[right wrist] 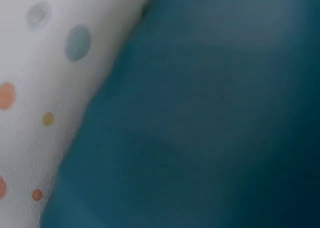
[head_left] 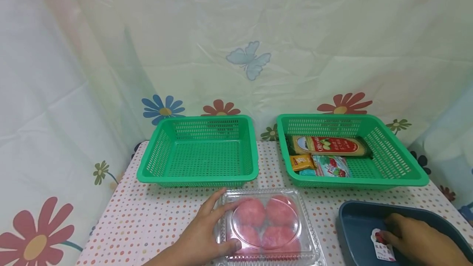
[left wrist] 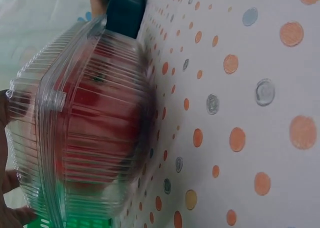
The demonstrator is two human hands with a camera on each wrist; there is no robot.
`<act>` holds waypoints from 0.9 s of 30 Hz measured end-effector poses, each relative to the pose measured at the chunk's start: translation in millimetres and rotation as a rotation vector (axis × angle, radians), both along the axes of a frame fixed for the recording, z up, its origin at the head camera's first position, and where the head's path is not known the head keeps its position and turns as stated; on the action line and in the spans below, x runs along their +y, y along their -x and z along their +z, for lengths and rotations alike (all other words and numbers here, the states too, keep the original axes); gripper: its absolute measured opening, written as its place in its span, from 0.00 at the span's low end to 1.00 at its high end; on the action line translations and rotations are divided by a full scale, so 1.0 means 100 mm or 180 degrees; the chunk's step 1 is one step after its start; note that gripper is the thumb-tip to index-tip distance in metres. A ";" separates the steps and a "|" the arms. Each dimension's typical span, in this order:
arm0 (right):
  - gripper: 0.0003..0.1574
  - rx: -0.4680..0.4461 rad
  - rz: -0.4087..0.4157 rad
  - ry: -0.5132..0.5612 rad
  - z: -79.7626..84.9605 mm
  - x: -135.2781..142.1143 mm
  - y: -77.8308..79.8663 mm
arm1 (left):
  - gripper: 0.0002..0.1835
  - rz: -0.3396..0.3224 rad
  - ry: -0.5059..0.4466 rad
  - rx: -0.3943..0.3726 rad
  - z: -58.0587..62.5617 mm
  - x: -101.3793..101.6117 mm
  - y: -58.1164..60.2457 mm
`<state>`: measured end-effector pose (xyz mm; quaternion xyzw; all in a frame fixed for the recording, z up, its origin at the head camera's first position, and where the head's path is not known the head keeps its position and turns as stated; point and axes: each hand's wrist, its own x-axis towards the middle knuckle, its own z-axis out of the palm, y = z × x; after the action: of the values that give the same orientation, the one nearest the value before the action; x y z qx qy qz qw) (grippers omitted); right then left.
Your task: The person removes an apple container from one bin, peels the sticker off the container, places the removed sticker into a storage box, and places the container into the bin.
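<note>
A clear plastic clamshell box (head_left: 271,225) of several round, pinkish-red fruits sits at the front middle of the table. My left hand (head_left: 201,233) lies spread over its left side, thumb and a finger on the lid. In the left wrist view, fingertips (left wrist: 11,180) show along the lid edge of the box (left wrist: 95,118). To the right, my right hand (head_left: 417,235) reaches into a dark blue tray (head_left: 356,216), fingers curled, pinching a small white label with a red picture (head_left: 383,249). The right wrist view shows mainly the tray's blue wall (right wrist: 175,113); the hand is outside it.
A green basket (head_left: 207,177) with nothing in it stands at the back left. Another green basket (head_left: 399,163) at the back right holds a long olive-labelled packet (head_left: 329,145), a small orange packet (head_left: 302,162) and a light-blue packet (head_left: 330,166). A patterned curtain (head_left: 236,24) hangs behind.
</note>
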<state>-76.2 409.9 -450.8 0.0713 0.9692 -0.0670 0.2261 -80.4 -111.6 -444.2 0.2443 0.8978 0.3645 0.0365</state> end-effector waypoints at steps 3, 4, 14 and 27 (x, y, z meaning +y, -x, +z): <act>0.27 0.0106 -0.0003 0.0117 0.08 -0.06 0.01 | 0.53 0.0066 -0.0055 -0.0010 -0.01 0.00 -0.01; 0.25 0.0155 0.0007 0.0161 0.11 -0.09 0.00 | 0.56 0.0105 -0.0077 -0.0047 -0.01 0.00 -0.02; 0.26 0.0560 -0.0040 0.0638 0.45 -0.57 -0.04 | 0.66 0.0370 -0.0521 -0.1046 0.01 -0.04 -0.05; 0.31 0.0743 0.0106 0.1796 0.55 -1.31 -0.08 | 0.57 0.0282 -0.0749 -0.1483 -0.02 -0.07 -0.04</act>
<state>-68.7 279.3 -395.7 -0.0183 0.9328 -0.3376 0.1251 -76.3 -118.1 -446.6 0.1168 0.8265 0.5140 0.1975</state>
